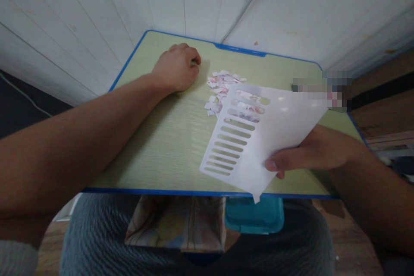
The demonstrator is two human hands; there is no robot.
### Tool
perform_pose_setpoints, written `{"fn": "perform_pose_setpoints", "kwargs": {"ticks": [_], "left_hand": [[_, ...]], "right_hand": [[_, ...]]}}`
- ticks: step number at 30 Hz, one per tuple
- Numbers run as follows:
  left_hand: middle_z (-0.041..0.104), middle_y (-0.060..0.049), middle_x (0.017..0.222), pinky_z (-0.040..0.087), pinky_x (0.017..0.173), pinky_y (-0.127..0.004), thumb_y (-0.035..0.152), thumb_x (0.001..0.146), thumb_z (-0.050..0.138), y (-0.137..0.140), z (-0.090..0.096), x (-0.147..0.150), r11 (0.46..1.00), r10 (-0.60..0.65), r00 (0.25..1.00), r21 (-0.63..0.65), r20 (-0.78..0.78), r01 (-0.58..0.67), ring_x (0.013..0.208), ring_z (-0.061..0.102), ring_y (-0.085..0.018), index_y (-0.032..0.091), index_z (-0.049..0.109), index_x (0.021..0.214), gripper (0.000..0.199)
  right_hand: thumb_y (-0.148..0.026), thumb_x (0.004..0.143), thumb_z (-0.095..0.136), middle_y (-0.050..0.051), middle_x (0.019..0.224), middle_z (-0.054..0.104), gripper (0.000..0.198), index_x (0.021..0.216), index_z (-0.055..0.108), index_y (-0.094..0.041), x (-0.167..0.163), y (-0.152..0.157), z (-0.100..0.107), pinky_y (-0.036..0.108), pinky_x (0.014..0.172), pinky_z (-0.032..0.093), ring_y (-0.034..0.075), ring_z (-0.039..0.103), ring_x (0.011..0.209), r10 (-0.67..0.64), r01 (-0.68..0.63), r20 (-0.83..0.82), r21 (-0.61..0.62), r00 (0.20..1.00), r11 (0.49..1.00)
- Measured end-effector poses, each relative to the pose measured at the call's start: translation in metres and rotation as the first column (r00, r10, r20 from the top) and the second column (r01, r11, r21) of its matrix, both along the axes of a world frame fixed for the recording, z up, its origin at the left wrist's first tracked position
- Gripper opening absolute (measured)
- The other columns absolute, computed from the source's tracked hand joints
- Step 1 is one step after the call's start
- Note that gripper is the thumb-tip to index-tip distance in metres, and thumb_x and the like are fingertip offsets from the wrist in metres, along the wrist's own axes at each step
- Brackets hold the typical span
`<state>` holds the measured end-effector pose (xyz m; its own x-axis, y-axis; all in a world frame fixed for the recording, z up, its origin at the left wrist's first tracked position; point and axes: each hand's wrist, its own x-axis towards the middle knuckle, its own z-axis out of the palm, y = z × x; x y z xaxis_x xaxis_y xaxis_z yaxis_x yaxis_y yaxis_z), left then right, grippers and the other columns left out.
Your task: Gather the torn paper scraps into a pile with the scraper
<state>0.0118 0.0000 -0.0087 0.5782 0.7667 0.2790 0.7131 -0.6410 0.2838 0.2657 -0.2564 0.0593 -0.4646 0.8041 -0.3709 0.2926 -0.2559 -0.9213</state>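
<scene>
My right hand grips a thin white plastic sheet by its right side, thumb on top. The sheet is tilted over the table, with a column of long rounded slots along its left part. Through its upper slots I see part of a heap of small torn paper scraps, white with pinkish marks. Left of the heap, my left hand is at the table with its fingers curled and the thumb close to the forefinger. What it holds, if anything, cannot be made out.
The pale yellow-green table has a blue rim and stands against a white panelled wall. Below its front edge are a teal plastic container and a patterned fabric or paper bag, near my legs. An area at the right edge is pixelated.
</scene>
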Motion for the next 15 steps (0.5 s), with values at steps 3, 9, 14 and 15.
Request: {"fn": "perform_pose_setpoints", "kwargs": {"ticks": [3,9,14,15], "left_hand": [[0.075,-0.013,0.142,0.053,0.124,-0.054,0.018,0.11,0.056,-0.0037,0.0028,0.0011,1.0,0.016,1.0,-0.01,-0.021,-0.016,0.129,0.063,-0.031,0.02,0.081,0.135,0.036],[0.074,-0.014,0.145,0.053,0.125,-0.053,0.017,0.111,0.056,-0.0078,0.0058,0.0027,0.999,0.033,0.998,-0.015,-0.051,-0.034,0.133,0.064,-0.032,0.018,0.081,0.138,0.037],[0.074,-0.014,0.146,0.052,0.127,-0.055,0.019,0.11,0.056,-0.0052,0.0042,0.0021,1.0,0.025,0.998,-0.004,-0.052,-0.025,0.135,0.064,-0.033,0.02,0.081,0.139,0.038],[0.074,-0.014,0.146,0.053,0.127,-0.054,0.019,0.11,0.055,-0.0048,0.004,0.002,1.0,0.025,0.998,-0.004,-0.055,-0.025,0.136,0.064,-0.033,0.02,0.081,0.14,0.039]], "right_hand": [[-0.016,0.086,0.092,0.002,0.071,0.082,0.011,0.081,0.082,-0.017,-0.0016,0.0014,0.0026,0.02,0.052,0.065,0.017,0.078,0.057,-0.087,0.091,-0.037,0.116,0.996,0.989],[-0.012,0.088,0.089,0.003,0.066,0.079,0.014,0.077,0.083,-0.019,0.0,0.0061,-0.0006,0.025,0.052,0.064,0.019,0.076,0.056,-0.234,0.243,-0.069,0.307,0.97,0.92],[-0.015,0.086,0.09,0.003,0.07,0.081,0.012,0.08,0.08,-0.017,0.0025,0.0054,-0.002,0.021,0.052,0.065,0.018,0.077,0.056,-0.123,0.116,0.026,0.186,0.992,0.976],[-0.017,0.087,0.091,0.004,0.071,0.082,0.012,0.082,0.08,-0.017,0.0029,0.0047,-0.0019,0.021,0.052,0.065,0.018,0.078,0.057,-0.07,0.064,0.034,0.145,0.997,0.987]]}}
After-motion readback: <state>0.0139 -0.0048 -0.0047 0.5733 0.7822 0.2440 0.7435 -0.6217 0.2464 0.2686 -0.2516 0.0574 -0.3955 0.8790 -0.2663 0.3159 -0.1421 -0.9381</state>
